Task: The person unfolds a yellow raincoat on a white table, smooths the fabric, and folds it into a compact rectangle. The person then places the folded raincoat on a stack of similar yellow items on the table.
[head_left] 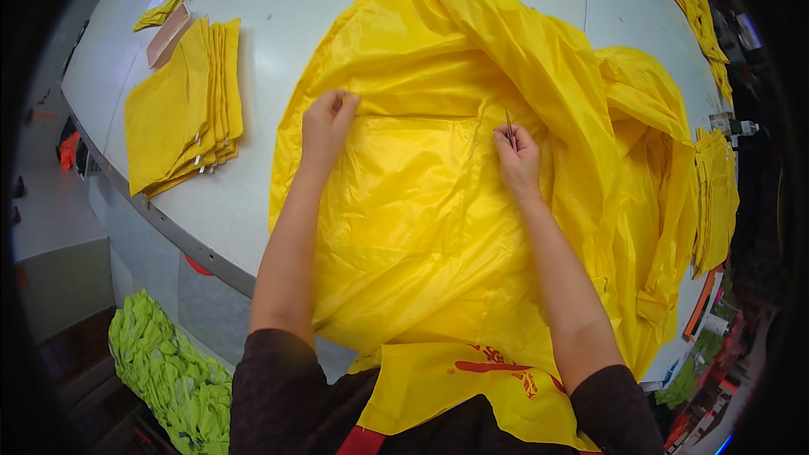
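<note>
One pinkish box (168, 36) and a folded yellow stack (173, 118) lie left on the bench (274, 21); one lime-green heap (171, 375) sits below. One yellow garment (400, 190) spreads beneath the narrow left grip (326, 131), pinching or not I cannot tell; its loose folds crowd the right grip (520, 160), holding one slim dark tool (509, 122).

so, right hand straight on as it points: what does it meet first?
Likely the yellow fabric fold ahead of the right hand, met first by the tip of the small pointed tool it holds. Depth is unclear from one view, so it might pass above.
</note>
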The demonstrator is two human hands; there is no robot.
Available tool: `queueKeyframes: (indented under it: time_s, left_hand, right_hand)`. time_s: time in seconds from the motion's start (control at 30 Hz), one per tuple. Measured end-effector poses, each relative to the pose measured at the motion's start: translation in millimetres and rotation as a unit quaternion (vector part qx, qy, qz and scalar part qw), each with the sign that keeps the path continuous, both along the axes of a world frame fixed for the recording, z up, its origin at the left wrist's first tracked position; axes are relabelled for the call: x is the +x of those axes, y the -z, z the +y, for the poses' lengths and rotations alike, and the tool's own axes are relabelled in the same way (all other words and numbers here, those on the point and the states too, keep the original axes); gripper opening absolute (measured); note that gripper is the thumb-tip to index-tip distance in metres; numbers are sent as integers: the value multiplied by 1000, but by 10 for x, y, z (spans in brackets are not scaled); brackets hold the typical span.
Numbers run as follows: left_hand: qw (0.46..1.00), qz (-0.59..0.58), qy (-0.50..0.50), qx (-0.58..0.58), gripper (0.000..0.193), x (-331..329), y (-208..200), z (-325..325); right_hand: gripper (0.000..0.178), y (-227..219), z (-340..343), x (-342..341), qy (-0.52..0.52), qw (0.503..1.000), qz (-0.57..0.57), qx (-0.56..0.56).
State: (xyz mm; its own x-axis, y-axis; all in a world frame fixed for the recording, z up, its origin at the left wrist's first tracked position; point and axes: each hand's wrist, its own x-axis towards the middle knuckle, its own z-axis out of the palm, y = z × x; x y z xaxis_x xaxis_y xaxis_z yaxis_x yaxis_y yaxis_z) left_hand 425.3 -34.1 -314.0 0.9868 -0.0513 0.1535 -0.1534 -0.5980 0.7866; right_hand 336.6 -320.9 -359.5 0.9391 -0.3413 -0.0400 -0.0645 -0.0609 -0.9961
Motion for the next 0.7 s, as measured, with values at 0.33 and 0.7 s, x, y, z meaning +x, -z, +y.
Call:
queueKeyframes:
  time_s: [0.33, 0.7]
  left_hand:
    - [983, 113, 51, -136, 18, 485, 252, 135]
    - [963, 156, 105, -193, 17, 537, 226, 201]
  right_hand:
    - [25, -285, 305, 97, 0, 945, 75, -317]
    - [21, -292, 228, -89, -77, 964, 74, -244]
